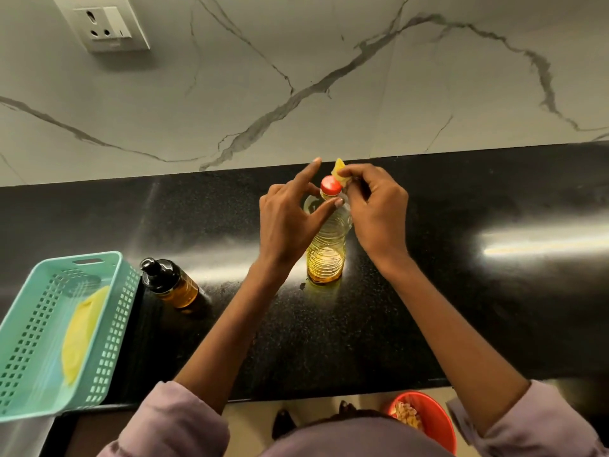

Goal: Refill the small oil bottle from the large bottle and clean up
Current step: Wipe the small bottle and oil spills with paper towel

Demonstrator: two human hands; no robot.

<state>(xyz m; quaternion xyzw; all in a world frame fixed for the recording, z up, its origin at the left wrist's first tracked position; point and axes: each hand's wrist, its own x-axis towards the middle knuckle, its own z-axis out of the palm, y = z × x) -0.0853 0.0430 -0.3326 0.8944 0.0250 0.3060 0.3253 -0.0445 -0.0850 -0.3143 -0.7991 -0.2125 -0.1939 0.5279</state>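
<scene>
The large clear plastic oil bottle (326,249) stands upright on the black counter (461,308), with a red cap (330,186) on top and yellow oil in its lower part. My left hand (290,219) rests against its neck, thumb touching just below the cap, fingers spread. My right hand (375,206) pinches a small yellow piece (339,169) right beside the cap. The small amber oil bottle (174,285) with a black pump top stands to the left, untouched.
A teal perforated basket (108,341) holding a yellow cloth (79,334) sits at the counter's left front edge. A small oil spot (302,285) lies by the large bottle's base. An orange bucket (431,420) stands on the floor below. A marble wall with a socket (105,26) backs the counter.
</scene>
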